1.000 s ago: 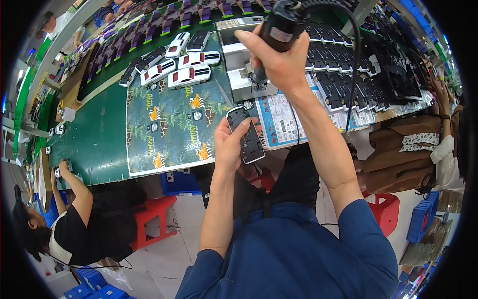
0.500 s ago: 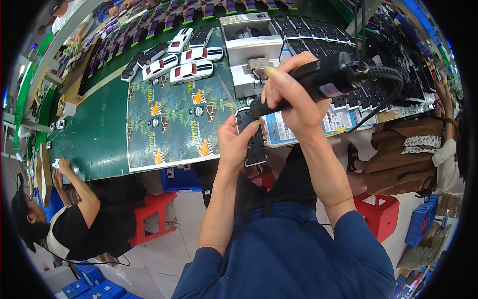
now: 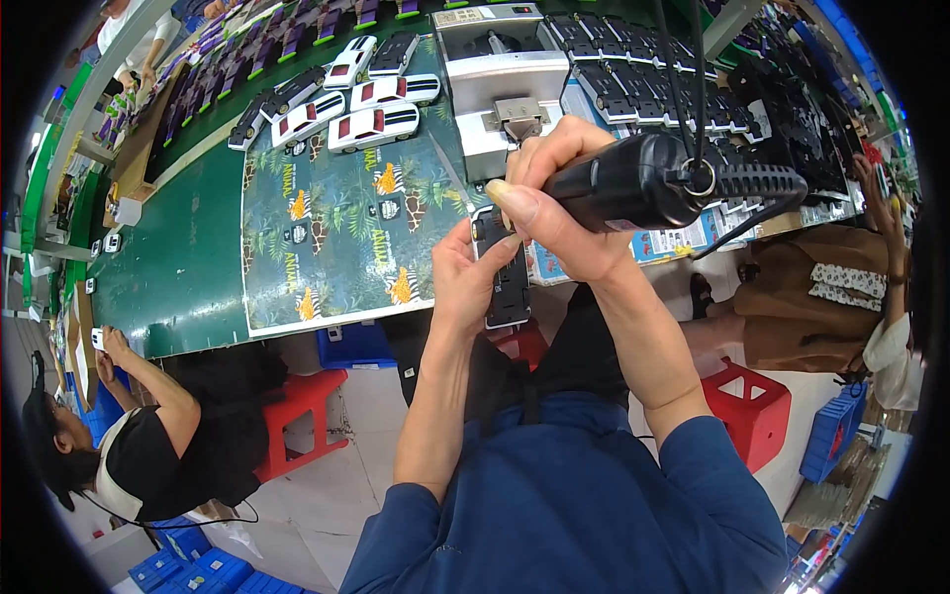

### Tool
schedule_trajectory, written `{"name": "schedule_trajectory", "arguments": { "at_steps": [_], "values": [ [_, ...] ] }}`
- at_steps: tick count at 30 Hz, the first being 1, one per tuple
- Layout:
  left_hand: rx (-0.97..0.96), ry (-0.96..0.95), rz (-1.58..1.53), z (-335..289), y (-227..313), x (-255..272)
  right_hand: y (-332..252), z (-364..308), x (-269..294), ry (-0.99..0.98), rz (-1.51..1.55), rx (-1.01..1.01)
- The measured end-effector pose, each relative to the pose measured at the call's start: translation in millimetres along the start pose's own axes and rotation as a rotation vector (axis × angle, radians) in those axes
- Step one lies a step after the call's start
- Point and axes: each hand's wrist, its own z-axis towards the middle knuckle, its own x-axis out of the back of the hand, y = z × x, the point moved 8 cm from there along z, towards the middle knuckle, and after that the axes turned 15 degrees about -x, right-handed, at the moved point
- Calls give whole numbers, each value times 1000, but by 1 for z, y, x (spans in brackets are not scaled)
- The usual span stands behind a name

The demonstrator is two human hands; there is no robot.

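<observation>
My left hand [image 3: 461,282] is closed round a toy car [image 3: 510,295] turned underside up, its black base showing. The thumb lies across that base, near the car's far end. Wrapped in my right hand [image 3: 586,238] is a black corded electric screwdriver [image 3: 633,183], its cable end pointing up and to the right. My right fingers and thumb hide the screwdriver's tip, so I cannot tell whether it touches the base. Just beyond my hands stands a silver metal screw feeder [image 3: 500,84]. Left of it, several white toy cars [image 3: 374,127] sit on a patterned sheet [image 3: 341,228].
Rows of black car bases [image 3: 609,97] fill the bench right of the feeder. Purple and green toy pieces [image 3: 292,40] line the back. A thick cable [image 3: 757,180] loops beside my right hand. Co-workers sit at left [image 3: 148,436] and right [image 3: 811,307]; red stools [image 3: 747,411] stand below.
My right hand and the screwdriver have come lower and nearer, with the screwdriver's cable end now swung toward me. The left hand keeps its hold on the toy car. The view has shifted slightly.
</observation>
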Motion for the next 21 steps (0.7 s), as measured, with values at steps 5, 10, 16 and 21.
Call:
{"name": "schedule_trajectory", "arguments": {
  "at_steps": [5,10,16,21],
  "values": [
    [-32,8,22,2,-1,2,3,-3,4,59,97,-74],
    [-1,7,14,0,-1,0,1,-7,8,72,103,-39],
    [31,11,50,-2,-2,3,-7,-8,7,12,29,20],
    [72,80,-100,-3,-1,7,-19,1,16,-1,270,17]
  ]
}}
